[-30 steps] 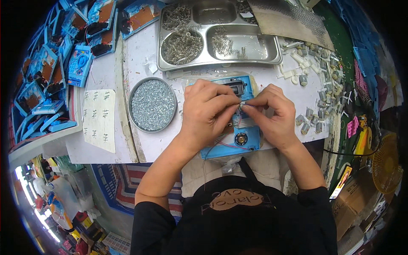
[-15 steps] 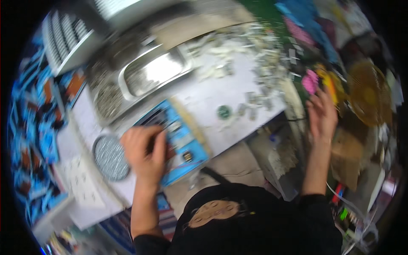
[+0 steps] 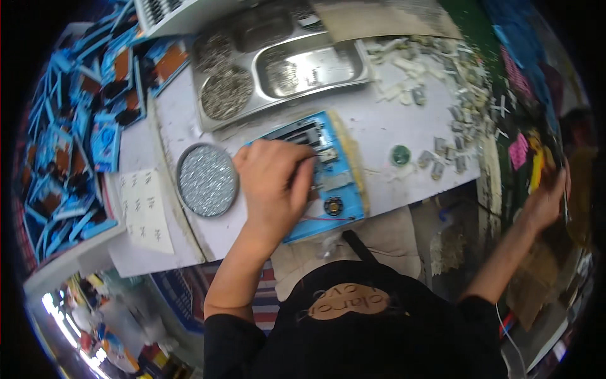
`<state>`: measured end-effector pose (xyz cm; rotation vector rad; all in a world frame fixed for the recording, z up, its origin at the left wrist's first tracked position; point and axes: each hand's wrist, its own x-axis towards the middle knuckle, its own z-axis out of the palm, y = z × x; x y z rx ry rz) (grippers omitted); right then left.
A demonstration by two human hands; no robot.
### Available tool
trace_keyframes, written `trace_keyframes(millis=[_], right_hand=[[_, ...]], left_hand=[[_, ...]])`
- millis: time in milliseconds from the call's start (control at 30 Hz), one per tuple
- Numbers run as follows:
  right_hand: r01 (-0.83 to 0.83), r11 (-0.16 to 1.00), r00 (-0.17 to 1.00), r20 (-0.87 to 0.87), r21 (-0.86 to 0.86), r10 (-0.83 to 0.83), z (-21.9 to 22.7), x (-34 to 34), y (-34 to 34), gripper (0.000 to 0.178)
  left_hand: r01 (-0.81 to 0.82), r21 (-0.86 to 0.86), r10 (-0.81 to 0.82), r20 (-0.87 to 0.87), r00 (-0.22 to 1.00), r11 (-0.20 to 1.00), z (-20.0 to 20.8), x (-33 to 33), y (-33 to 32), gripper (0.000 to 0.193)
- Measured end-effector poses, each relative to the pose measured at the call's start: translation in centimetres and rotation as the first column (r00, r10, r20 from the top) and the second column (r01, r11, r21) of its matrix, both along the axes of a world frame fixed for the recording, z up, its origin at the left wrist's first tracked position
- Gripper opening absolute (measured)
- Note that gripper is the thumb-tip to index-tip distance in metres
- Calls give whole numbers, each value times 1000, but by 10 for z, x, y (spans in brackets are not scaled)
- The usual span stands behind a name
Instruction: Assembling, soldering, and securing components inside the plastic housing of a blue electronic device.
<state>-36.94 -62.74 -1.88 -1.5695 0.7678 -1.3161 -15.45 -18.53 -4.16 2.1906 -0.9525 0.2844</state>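
My left hand [image 3: 274, 183] pins blue board [image 3: 319, 180], fingers curled on it; looks light, stiff, fragile, best held by edges. Right hand [image 3: 548, 199] off at side, grip unclear.

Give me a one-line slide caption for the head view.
Left hand rests on a blue board on the white table; right hand reaches to the cluttered side.

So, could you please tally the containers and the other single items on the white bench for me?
Steel compartment tray: 1
Round tin of small metal parts: 1
Blue board under the left hand: 1
Green disc: 1
Paper sheet: 1
Total: 5
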Motion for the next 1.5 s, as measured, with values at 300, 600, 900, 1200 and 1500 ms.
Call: trace_keyframes(millis=[300, 600, 900, 1200, 1500], right_hand=[[-758, 647, 632, -150, 80, 760, -22, 54, 177, 24], [-872, 489, 473, -278, -14, 836, -30, 99, 204, 20], [-877, 479, 467, -299, -39, 832, -29, 107, 207, 20], [-880, 469, 469, -313, -81, 826, -30, 111, 210, 21], [-867, 462, 498, -317, -186, 808, -31, 112, 204, 22]], left_hand=[[-63, 134, 51, 93, 994, 989, -6, -6, -11, 18], [-60, 141, 47, 90, 995, 988, -10, -5, -14, 19], [-52, 109, 42, 95, 995, 993, -15, -4, -14, 18], [-48, 109, 37, 101, 994, 993, -15, -3, -14, 17], [-54, 121, 43, 95, 995, 991, -14, -5, -16, 16]])
